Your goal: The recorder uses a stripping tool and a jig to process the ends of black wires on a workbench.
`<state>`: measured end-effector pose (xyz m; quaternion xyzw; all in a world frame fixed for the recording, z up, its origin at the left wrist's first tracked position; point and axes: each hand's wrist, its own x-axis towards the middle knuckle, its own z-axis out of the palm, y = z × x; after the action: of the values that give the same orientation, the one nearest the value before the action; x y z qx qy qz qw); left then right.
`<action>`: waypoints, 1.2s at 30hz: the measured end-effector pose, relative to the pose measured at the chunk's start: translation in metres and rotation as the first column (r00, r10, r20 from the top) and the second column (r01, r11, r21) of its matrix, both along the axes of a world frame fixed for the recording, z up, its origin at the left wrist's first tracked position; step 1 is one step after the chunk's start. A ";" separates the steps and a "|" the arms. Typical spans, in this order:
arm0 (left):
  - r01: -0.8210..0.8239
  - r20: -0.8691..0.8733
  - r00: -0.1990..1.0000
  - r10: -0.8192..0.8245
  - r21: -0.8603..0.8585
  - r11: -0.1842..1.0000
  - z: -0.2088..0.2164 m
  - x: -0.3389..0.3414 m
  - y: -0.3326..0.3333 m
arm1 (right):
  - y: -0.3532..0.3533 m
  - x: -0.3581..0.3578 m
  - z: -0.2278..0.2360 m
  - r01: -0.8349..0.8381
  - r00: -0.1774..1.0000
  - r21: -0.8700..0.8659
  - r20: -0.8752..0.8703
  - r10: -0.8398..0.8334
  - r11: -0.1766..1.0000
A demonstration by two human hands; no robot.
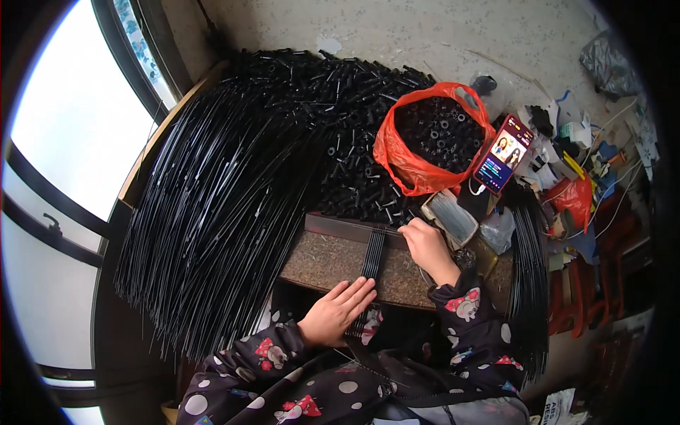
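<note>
A row of thin black rods lies side by side across a speckled brown board. My left hand rests flat over their near part at the board's front edge, its fingers stretched out. Beside the far ends of the rods, my right hand is closed in a pinch. Whatever sits between its fingertips is too small to make out. A dark raised strip runs along the board's back edge, and the rods' far ends reach it.
Long black rods fan out at left; another bundle hangs at right. Small black tubular pieces are heaped behind the board. More fill a red plastic bag. A lit phone leans beside it, near an open box.
</note>
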<state>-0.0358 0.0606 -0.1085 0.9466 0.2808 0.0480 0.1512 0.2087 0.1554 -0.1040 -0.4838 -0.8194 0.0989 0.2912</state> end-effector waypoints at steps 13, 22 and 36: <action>-0.009 0.025 1.000 0.010 -0.031 0.999 0.002 -0.001 0.001 | -0.005 -0.009 0.009 0.060 0.998 -0.052 -0.013 -0.061 0.997; 0.015 0.044 0.999 -0.015 -0.014 1.000 0.002 -0.001 0.003 | 0.011 -0.017 0.001 0.048 0.996 -0.052 0.084 -0.043 0.998; 0.008 0.079 0.997 -0.009 0.019 1.000 -0.001 -0.006 0.000 | 0.009 -0.012 0.004 -0.005 0.986 -0.040 0.169 0.012 0.999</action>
<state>-0.0415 0.0601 -0.1095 0.9465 0.2702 0.0874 0.1533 0.1970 0.1645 -0.1000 -0.4925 -0.8411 0.0748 0.2106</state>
